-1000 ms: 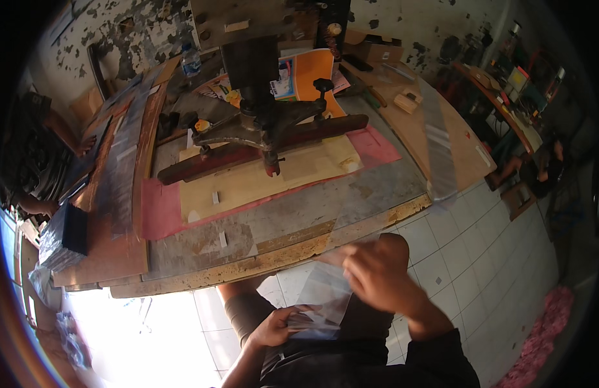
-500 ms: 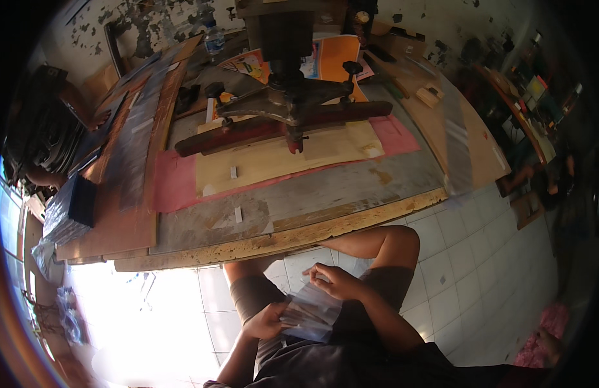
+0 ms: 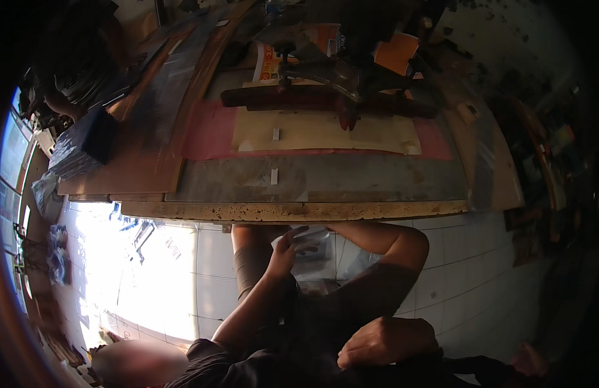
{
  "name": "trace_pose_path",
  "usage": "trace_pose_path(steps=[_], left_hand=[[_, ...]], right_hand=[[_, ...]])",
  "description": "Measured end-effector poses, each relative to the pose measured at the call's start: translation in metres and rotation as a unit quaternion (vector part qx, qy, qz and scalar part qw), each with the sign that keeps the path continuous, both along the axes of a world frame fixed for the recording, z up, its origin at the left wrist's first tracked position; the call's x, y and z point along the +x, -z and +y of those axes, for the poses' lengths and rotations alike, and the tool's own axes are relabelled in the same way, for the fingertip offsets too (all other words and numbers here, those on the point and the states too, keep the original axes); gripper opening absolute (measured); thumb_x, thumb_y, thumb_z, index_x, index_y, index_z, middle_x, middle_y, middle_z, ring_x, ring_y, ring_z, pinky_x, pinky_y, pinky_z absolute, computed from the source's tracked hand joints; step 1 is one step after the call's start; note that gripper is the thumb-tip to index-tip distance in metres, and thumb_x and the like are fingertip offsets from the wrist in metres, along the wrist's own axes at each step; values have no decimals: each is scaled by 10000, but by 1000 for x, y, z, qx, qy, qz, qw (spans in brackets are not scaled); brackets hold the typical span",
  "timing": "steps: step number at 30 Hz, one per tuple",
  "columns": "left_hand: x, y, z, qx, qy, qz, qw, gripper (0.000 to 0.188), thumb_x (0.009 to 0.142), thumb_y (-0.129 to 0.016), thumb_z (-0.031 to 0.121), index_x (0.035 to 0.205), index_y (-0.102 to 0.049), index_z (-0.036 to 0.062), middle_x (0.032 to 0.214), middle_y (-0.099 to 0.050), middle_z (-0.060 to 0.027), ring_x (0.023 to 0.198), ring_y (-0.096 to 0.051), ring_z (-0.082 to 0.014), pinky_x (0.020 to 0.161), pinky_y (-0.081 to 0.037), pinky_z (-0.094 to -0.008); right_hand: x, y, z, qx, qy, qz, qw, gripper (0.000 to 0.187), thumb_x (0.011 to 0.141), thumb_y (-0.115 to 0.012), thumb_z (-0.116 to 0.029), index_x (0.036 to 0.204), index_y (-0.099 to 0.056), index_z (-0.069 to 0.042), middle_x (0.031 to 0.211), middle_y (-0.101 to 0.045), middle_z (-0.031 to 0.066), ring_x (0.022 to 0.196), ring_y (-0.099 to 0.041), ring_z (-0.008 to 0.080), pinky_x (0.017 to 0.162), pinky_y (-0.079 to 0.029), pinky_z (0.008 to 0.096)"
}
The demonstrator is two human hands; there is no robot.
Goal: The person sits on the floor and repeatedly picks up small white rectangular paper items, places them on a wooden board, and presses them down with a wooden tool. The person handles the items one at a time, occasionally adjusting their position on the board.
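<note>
My left hand reaches down between my legs, below the front edge of the table. Its fingers are stretched out and apart, over a clear plastic bag; whether they touch it I cannot tell. Close to my body at the lower right is my right hand, its back up and its fingers curled in. Anything inside that hand is hidden.
On the table edge sits a grey board under a dark metal press. Beneath the press lie a cream sheet and pink sheets. A plastic-wrapped dark stack is at left, near another person's arm.
My view has tilted and shifted. My left hand has moved forward and down with the bag and spread its fingers. My right hand has drawn back from the bag toward my body.
</note>
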State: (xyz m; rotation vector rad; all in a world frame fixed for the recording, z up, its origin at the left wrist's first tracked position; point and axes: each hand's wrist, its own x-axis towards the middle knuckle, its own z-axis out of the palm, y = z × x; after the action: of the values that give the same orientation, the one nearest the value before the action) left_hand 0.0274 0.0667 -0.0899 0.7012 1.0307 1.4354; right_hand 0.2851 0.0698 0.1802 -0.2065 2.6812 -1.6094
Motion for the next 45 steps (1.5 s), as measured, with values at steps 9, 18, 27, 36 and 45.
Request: trace_pose_path(steps=[9,18,27,36,45], left_hand=[[0,6,-4,32,4,-28,999,422,996,-573,65,1390,-515,-77,1259,-684,-183,1162,-689,-291,1008,-562,-412],[-8,-51,-30,-18,39,50,998,429,1017,-585,153,1396,-525,-38,1269,-677,-186,1150,-694,-297,1006,-578,-416],[-2,-78,-55,-40,50,-101,993,489,937,-542,45,1409,-471,-64,1271,-666,-228,1138,-697,-311,1003,-575,-444],[-8,-70,-60,11,44,-4,999,470,941,-543,58,1397,-510,-52,1217,-698,-219,1163,-694,-306,1043,-547,-413],[-16,-81,-60,18,38,-32,999,448,976,-599,87,1399,-520,-36,1214,-696,-201,1169,-696,-296,1042,-551,-410]], right_hand=[[-28,-60,38,83,-43,127,988,230,916,-729,-84,1144,-742,-61,974,-750,35,739,-739,129,592,-606,232],[-171,-30,209,545,423,221,689,308,964,-667,-62,1273,-668,-48,1330,-625,93,1277,-579,299,1062,-471,432],[-142,60,147,445,397,26,802,501,1042,-591,-242,1496,-494,-53,1551,-446,151,1445,-418,333,1219,-321,500],[-154,72,177,450,380,32,807,537,1067,-526,-354,1464,-494,6,1576,-422,214,1510,-353,343,1233,-276,523],[-166,71,188,439,383,40,812,548,1063,-532,-355,1477,-472,-1,1581,-424,197,1502,-369,334,1232,-272,530]])
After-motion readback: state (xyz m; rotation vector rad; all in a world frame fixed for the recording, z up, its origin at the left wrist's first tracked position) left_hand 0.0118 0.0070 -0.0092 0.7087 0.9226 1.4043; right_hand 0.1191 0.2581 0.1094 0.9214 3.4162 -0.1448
